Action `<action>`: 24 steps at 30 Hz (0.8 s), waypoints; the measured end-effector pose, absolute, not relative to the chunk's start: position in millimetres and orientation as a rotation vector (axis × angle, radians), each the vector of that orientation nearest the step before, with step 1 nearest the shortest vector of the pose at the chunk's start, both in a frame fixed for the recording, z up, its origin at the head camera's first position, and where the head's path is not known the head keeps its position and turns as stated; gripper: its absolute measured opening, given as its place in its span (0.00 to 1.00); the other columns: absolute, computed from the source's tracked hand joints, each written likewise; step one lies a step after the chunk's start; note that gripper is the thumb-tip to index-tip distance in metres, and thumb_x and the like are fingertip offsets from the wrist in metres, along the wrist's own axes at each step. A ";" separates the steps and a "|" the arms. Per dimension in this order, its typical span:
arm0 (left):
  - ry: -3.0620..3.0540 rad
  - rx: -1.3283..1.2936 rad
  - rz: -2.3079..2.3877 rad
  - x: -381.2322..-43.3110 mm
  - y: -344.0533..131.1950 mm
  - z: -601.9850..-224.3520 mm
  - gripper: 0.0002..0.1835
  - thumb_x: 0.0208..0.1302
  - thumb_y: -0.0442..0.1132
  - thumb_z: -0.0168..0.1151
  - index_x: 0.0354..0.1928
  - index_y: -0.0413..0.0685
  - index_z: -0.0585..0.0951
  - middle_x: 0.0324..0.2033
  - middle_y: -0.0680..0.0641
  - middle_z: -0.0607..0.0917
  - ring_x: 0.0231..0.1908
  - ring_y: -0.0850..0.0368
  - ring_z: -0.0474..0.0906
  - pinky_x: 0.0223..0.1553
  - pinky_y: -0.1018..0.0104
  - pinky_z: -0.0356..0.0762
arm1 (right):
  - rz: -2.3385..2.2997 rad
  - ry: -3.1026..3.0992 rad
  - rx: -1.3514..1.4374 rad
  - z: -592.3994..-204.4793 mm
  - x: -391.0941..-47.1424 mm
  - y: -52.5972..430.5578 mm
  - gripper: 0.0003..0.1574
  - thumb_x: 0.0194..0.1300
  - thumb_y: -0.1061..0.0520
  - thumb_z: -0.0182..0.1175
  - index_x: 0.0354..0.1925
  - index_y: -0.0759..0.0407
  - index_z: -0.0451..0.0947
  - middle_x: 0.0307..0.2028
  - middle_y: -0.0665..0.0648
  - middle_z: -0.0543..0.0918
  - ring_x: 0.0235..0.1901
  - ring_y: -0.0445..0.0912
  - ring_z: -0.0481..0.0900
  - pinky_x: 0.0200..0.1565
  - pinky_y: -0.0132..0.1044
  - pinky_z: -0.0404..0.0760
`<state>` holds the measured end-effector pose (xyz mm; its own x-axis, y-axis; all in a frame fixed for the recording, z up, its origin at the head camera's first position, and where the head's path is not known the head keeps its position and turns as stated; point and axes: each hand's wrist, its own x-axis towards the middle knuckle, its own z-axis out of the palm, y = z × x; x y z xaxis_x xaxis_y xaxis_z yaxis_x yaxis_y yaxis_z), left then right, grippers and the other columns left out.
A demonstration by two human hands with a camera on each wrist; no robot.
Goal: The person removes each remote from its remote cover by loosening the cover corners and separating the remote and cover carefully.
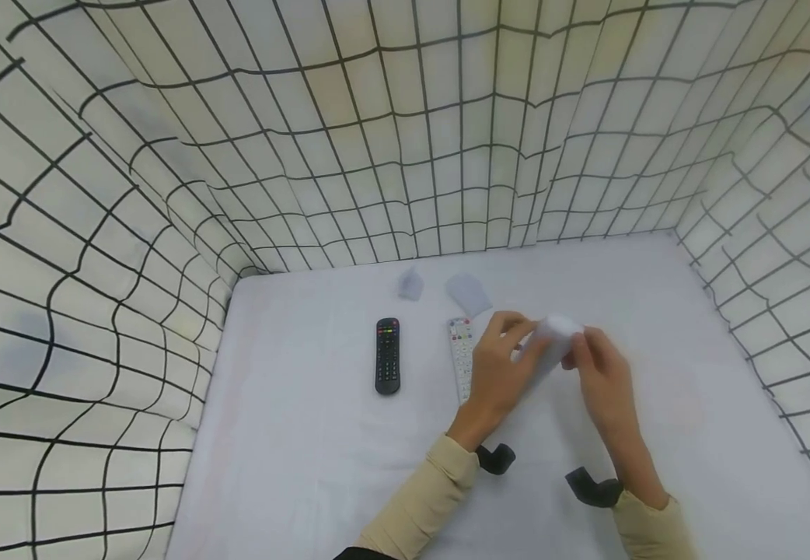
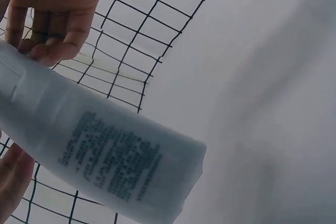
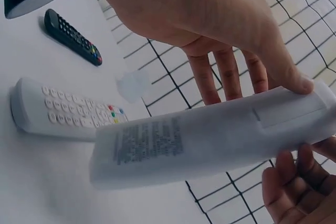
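Observation:
Both hands hold a white remote control in a cloudy plastic sleeve (image 3: 220, 137) above the table, its back with printed text and a battery cover showing in the right wrist view. My left hand (image 1: 504, 362) grips it from the left, the thumb lying along the cover end in the right wrist view. At the upper end, the fingers of my right hand (image 1: 602, 373) pinch the sleeved remote (image 1: 552, 342). Another white remote (image 1: 462, 354) lies face up beside the left hand, partly covered by it. Farther left is a black remote (image 1: 387, 356), also face up.
Two pieces of translucent plastic, a small one (image 1: 410, 285) and a larger one (image 1: 469, 293), lie toward the back of the white table (image 1: 293, 435). White walls with a black grid (image 1: 405, 155) stand around the back and sides.

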<state>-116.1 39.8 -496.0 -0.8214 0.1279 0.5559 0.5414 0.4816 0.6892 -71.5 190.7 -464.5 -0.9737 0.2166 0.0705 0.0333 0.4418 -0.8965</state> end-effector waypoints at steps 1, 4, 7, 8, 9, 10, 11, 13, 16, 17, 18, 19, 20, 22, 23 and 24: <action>-2.294 -0.554 -1.313 -114.5 37.1 -495.6 0.14 0.73 0.50 0.66 0.50 0.48 0.88 0.49 0.51 0.82 0.47 0.61 0.85 0.44 0.80 0.82 | 1.562 -2.509 -0.222 -464.6 -71.9 187.4 0.21 0.83 0.46 0.50 0.59 0.57 0.78 0.43 0.58 0.84 0.38 0.37 0.79 0.44 0.21 0.74; -2.277 -0.523 -1.354 -109.6 29.5 -496.2 0.14 0.73 0.48 0.66 0.48 0.45 0.88 0.49 0.50 0.82 0.43 0.59 0.88 0.39 0.79 0.84 | 1.569 -2.499 -0.199 -466.8 -72.1 178.6 0.19 0.83 0.47 0.51 0.58 0.58 0.78 0.43 0.58 0.83 0.38 0.40 0.78 0.42 0.21 0.75; -2.261 -0.480 -1.381 -105.5 21.9 -496.1 0.14 0.73 0.48 0.67 0.47 0.44 0.88 0.48 0.49 0.82 0.39 0.58 0.88 0.37 0.77 0.85 | 1.541 -2.499 -0.131 -469.9 -72.1 170.4 0.17 0.81 0.51 0.55 0.59 0.60 0.77 0.45 0.58 0.83 0.40 0.38 0.77 0.42 0.19 0.76; -2.256 -0.463 -1.396 -104.5 19.1 -496.1 0.14 0.73 0.48 0.67 0.47 0.44 0.88 0.48 0.49 0.82 0.39 0.58 0.88 0.37 0.77 0.85 | 1.523 -2.497 -0.098 -470.9 -71.9 167.7 0.17 0.80 0.53 0.56 0.59 0.61 0.76 0.46 0.58 0.82 0.41 0.36 0.76 0.43 0.18 0.75; -2.253 -0.444 -1.416 -103.4 16.2 -495.4 0.14 0.73 0.48 0.67 0.47 0.44 0.88 0.48 0.49 0.83 0.38 0.57 0.88 0.37 0.77 0.85 | 1.513 -2.490 -0.062 -471.8 -72.2 165.0 0.17 0.79 0.55 0.59 0.59 0.62 0.76 0.47 0.59 0.82 0.43 0.35 0.76 0.44 0.17 0.75; -2.249 -0.426 -1.441 -102.3 13.2 -494.9 0.14 0.73 0.48 0.67 0.46 0.44 0.88 0.48 0.49 0.83 0.38 0.57 0.88 0.36 0.76 0.85 | 1.496 -2.487 -0.026 -472.1 -72.1 161.8 0.18 0.78 0.56 0.60 0.60 0.62 0.75 0.49 0.59 0.81 0.45 0.34 0.75 0.45 0.16 0.74; -2.247 -0.407 -1.469 -101.3 10.3 -494.9 0.14 0.73 0.48 0.67 0.46 0.44 0.89 0.47 0.49 0.83 0.38 0.58 0.87 0.36 0.76 0.85 | 1.484 -2.483 0.001 -473.0 -72.4 159.0 0.19 0.76 0.57 0.62 0.60 0.63 0.75 0.50 0.59 0.81 0.46 0.32 0.74 0.46 0.16 0.74; -2.245 -0.371 -1.518 -98.8 4.4 -495.4 0.13 0.73 0.48 0.67 0.45 0.45 0.89 0.46 0.50 0.83 0.37 0.58 0.87 0.35 0.75 0.85 | 1.470 -2.473 0.042 -474.1 -72.5 153.4 0.23 0.73 0.58 0.65 0.61 0.63 0.74 0.51 0.60 0.80 0.46 0.31 0.74 0.47 0.15 0.73; -2.251 -0.326 -1.580 -94.8 -3.8 -496.8 0.13 0.72 0.49 0.67 0.44 0.46 0.90 0.46 0.50 0.84 0.38 0.59 0.86 0.36 0.73 0.85 | 1.501 -2.432 0.076 -475.4 -72.0 146.4 0.28 0.71 0.59 0.68 0.64 0.63 0.72 0.52 0.59 0.81 0.45 0.32 0.77 0.46 0.15 0.76; -2.255 -0.317 -1.589 -93.7 -6.2 -497.3 0.13 0.72 0.49 0.67 0.44 0.47 0.90 0.46 0.51 0.84 0.38 0.59 0.86 0.36 0.72 0.86 | 1.515 -2.416 0.080 -476.4 -71.9 144.7 0.29 0.70 0.60 0.69 0.65 0.62 0.72 0.52 0.60 0.82 0.44 0.33 0.78 0.45 0.15 0.77; -2.258 -0.311 -1.598 -92.6 -8.6 -497.5 0.13 0.72 0.49 0.68 0.45 0.47 0.90 0.46 0.50 0.84 0.38 0.59 0.86 0.37 0.71 0.86 | 1.527 -2.397 0.092 -476.8 -71.5 142.9 0.29 0.70 0.61 0.69 0.66 0.62 0.72 0.52 0.60 0.82 0.43 0.34 0.79 0.44 0.16 0.78; -2.261 -0.307 -1.613 -91.8 -10.9 -497.5 0.13 0.72 0.48 0.68 0.45 0.47 0.90 0.46 0.50 0.84 0.39 0.58 0.86 0.37 0.70 0.87 | 1.538 -2.379 0.105 -477.3 -71.1 141.3 0.30 0.70 0.62 0.69 0.66 0.62 0.72 0.51 0.60 0.83 0.43 0.35 0.80 0.44 0.16 0.79; -2.268 -0.300 -1.634 -91.0 -13.3 -497.6 0.13 0.72 0.48 0.68 0.46 0.48 0.89 0.47 0.50 0.85 0.40 0.58 0.86 0.38 0.69 0.87 | 1.547 -2.364 0.118 -478.0 -70.8 139.8 0.30 0.70 0.62 0.68 0.66 0.62 0.72 0.51 0.60 0.83 0.43 0.36 0.80 0.44 0.17 0.79; -2.286 -0.292 -1.681 -89.6 -18.0 -498.0 0.12 0.72 0.48 0.68 0.48 0.49 0.89 0.47 0.50 0.86 0.41 0.57 0.86 0.40 0.67 0.87 | 1.566 -2.341 0.137 -479.2 -70.2 137.1 0.29 0.70 0.63 0.67 0.67 0.62 0.73 0.52 0.60 0.83 0.43 0.35 0.81 0.44 0.17 0.80; -2.299 -0.286 -1.719 -88.5 -20.4 -498.0 0.12 0.72 0.48 0.68 0.49 0.50 0.88 0.48 0.50 0.86 0.42 0.57 0.86 0.42 0.66 0.87 | 1.576 -2.333 0.142 -479.7 -69.8 135.9 0.29 0.71 0.63 0.67 0.67 0.62 0.73 0.52 0.60 0.83 0.44 0.34 0.80 0.45 0.17 0.80; -2.313 -0.281 -1.767 -87.2 -22.9 -498.5 0.13 0.72 0.48 0.67 0.51 0.51 0.87 0.48 0.50 0.87 0.43 0.57 0.86 0.43 0.65 0.87 | 1.581 -2.331 0.143 -480.5 -69.4 134.9 0.28 0.71 0.63 0.66 0.67 0.61 0.73 0.52 0.60 0.83 0.44 0.33 0.80 0.45 0.17 0.80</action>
<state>-87.2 -22.9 -498.5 -0.9582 0.0197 0.2854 0.2805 0.2603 0.9239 -69.4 134.9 -480.5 -0.9437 0.0957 0.3167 -0.2588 0.3826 -0.8869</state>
